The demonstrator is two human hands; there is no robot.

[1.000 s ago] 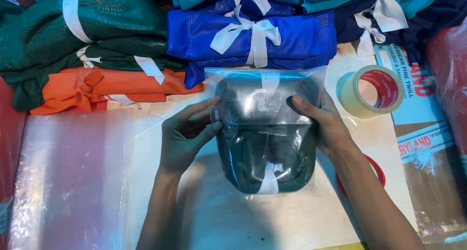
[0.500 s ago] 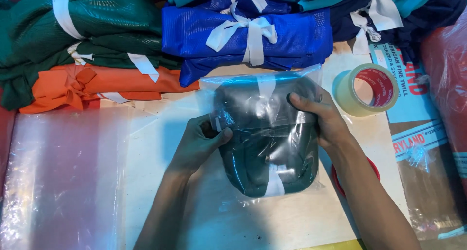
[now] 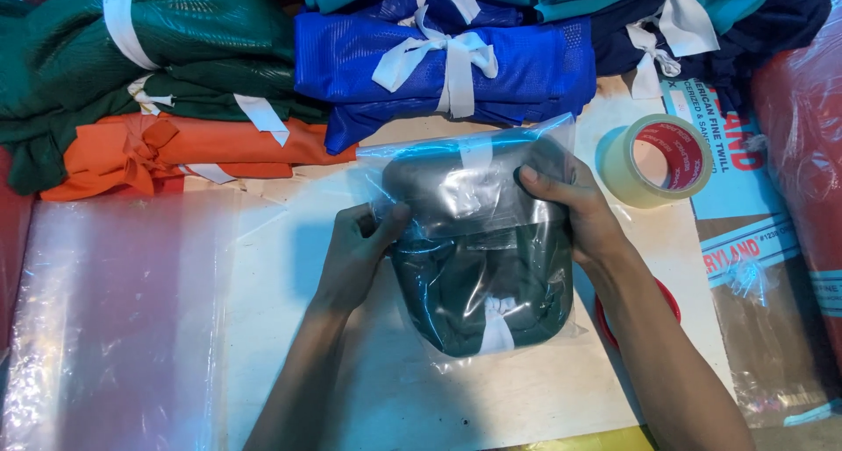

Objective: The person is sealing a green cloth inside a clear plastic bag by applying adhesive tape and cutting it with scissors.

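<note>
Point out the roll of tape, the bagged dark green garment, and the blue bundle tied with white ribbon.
roll of tape (image 3: 621, 172), head view, on its pale outer band.
bagged dark green garment (image 3: 478, 280), head view, on the fabric's middle.
blue bundle (image 3: 535, 69), head view, on its right half.

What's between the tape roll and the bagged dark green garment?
In the head view, only the right hand gripping the clear bag; the tape roll sits just beyond it.

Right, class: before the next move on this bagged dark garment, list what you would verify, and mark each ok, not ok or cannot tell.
1. Dark green garment fully inside the clear bag: ok.
2. Left hand grips the bag's left edge: ok.
3. Right hand grips the right edge: ok.
4. Bag's top flap folded flat: not ok, it stands up.
5. Flap sealed: cannot tell.
6. Tape roll beside the right hand: ok.
</note>
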